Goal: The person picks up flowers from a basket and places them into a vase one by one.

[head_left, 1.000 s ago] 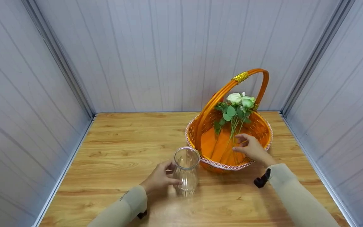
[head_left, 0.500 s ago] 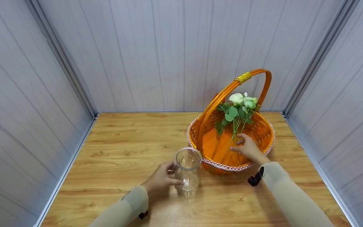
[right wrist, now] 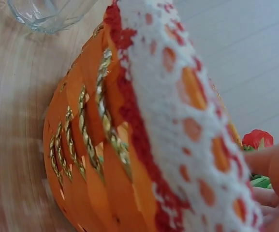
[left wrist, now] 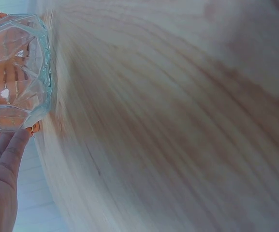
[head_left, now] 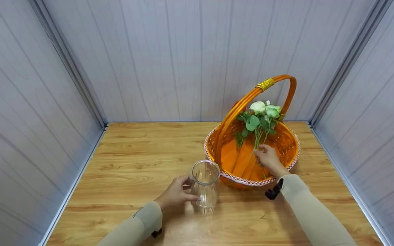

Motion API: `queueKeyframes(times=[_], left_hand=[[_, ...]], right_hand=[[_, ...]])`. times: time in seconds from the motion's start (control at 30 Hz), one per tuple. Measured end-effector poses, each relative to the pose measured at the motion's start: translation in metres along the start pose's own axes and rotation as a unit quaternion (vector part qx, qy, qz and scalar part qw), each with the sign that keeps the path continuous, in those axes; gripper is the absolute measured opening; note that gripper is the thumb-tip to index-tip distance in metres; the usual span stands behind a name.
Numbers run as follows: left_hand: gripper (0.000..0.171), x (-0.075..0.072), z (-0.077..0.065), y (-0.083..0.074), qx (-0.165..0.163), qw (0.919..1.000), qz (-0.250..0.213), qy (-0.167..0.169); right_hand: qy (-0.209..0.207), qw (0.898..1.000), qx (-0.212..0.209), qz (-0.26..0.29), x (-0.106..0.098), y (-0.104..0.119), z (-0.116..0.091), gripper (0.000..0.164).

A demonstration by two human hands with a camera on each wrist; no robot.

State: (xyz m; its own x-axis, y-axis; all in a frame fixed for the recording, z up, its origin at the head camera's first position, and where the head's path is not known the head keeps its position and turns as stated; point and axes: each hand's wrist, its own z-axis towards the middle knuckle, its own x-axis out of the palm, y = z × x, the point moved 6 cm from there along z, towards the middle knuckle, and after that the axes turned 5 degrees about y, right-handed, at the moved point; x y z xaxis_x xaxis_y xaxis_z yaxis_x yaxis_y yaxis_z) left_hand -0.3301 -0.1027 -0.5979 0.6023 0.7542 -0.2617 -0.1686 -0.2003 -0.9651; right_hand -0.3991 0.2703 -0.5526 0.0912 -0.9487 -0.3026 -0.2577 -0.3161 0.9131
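Note:
A clear glass vase (head_left: 206,200) stands upright on the wooden table. My left hand (head_left: 173,195) holds its left side, thumb in front and fingers behind. In the left wrist view the fingers (left wrist: 11,150) lie against the faceted glass. My right hand (head_left: 269,160) reaches over the near rim into an orange woven basket (head_left: 243,181) and pinches a thin green stem. White roses (head_left: 258,107) with green leaves lean against the basket's far side, their stems running down toward me. In the right wrist view the basket wall hides most of this hand; a red flower (right wrist: 258,138) shows beyond.
The basket's tall arched handle (head_left: 239,104), with gold wrapping on top, rises to the left of the roses. Pale panel walls (head_left: 149,61) enclose the table (head_left: 135,153) at the back and both sides. The vase's rim is close to the basket's left edge.
My right hand has moved slightly left in the basket, and its spread thumb and fingers have come together on a stem. The left hand stays at the vase. The view has shifted slightly.

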Motion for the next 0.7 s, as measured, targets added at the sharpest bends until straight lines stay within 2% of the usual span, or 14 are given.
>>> queueKeyframes(times=[0.13,0.2,0.33,0.5,0.7], left_hand=[[0.056,0.001,-0.001,-0.001,-0.005,1.0,-0.009,-0.002],[0.055,0.0,-0.001,-0.001,-0.005,0.9999,-0.009,-0.003],[0.055,0.0,-0.001,-0.001,-0.005,1.0,-0.004,-0.006],[0.057,-0.001,-0.001,-0.001,-0.013,0.9999,0.001,-0.005],[0.058,-0.001,-0.001,0.0,-0.014,0.9999,-0.004,-0.002]], right_hand=[[-0.041,0.999,-0.02,0.016,-0.004,0.0,0.002,0.048],[-0.048,0.998,-0.026,0.016,-0.006,0.0,0.003,0.045],[-0.033,0.999,-0.016,0.033,-0.008,-0.002,0.004,0.04],[-0.008,0.996,-0.004,0.087,-0.009,-0.001,0.003,0.038],[0.006,0.99,-0.035,0.134,-0.009,0.01,-0.001,0.03]])
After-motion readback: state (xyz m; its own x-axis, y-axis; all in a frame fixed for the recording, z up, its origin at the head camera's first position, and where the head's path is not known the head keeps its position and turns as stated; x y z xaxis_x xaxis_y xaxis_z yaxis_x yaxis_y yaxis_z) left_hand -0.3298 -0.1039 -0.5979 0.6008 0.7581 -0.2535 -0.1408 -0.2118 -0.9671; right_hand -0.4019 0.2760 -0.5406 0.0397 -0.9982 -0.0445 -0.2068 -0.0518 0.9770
